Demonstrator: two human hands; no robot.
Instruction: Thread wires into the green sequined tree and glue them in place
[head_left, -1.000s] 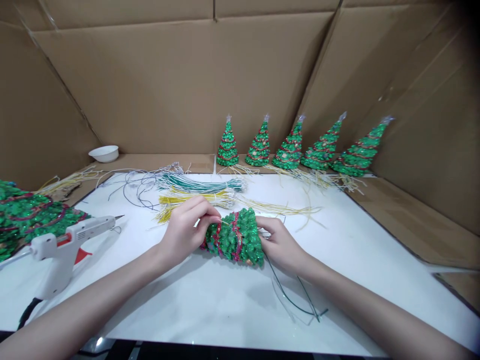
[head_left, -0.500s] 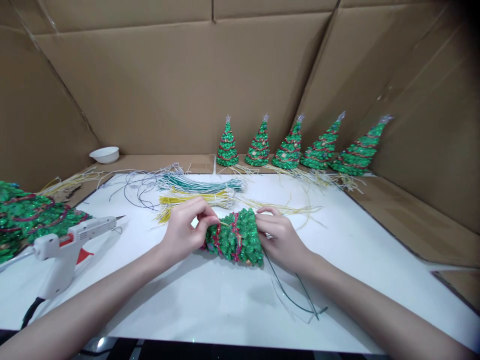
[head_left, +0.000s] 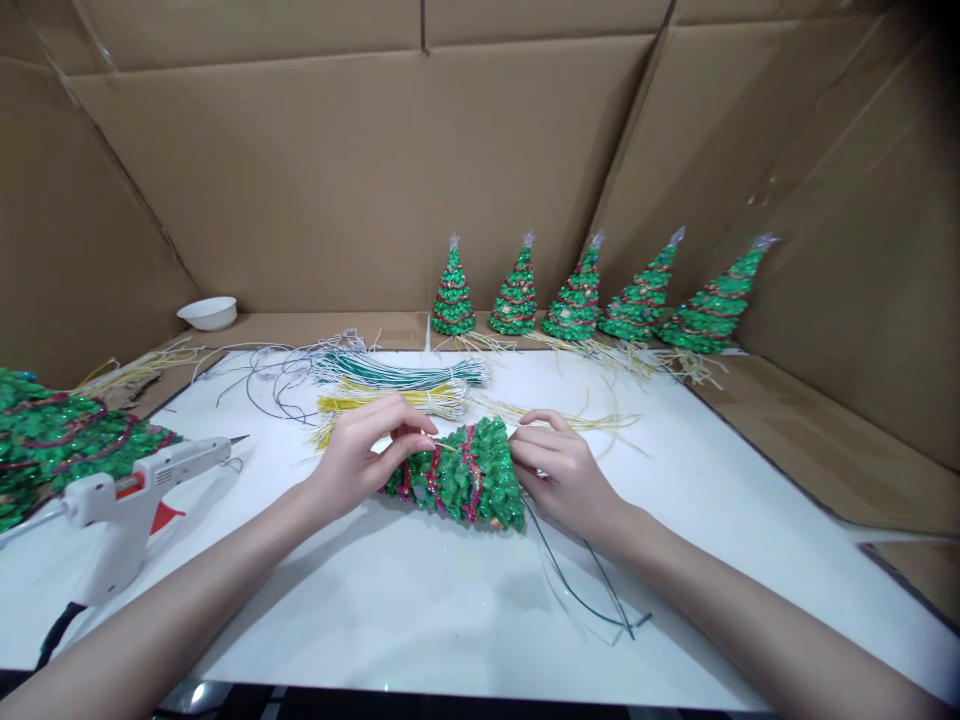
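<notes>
A small green Christmas tree [head_left: 480, 475] with red garland lies on its side, its base toward the right. My left hand [head_left: 379, 445] is over its upper part, thumb and fingertips pinched on a thin yellow wire [head_left: 444, 445] that runs against the branches. At the base, my right hand [head_left: 559, 470] is closed with its fingers curled at the tree's edge; the fingertips are hidden, partly inside the base. Dark green wires [head_left: 577, 595] trail from the base onto the white table [head_left: 420, 610].
A white glue gun [head_left: 127, 510] stands at left beside a larger tree piece [head_left: 67, 440]. Bundles of green wire [head_left: 405, 370] and yellow wire [head_left: 405, 400] lie behind my hands. Several finished trees [head_left: 516, 290] line the cardboard wall [head_left: 360, 180]; a white bowl [head_left: 208, 313] is back left.
My left hand has shifted slightly left along the tree, its fingers straightening a little, and more of the tree's upper part shows. My right hand stays at the base.
</notes>
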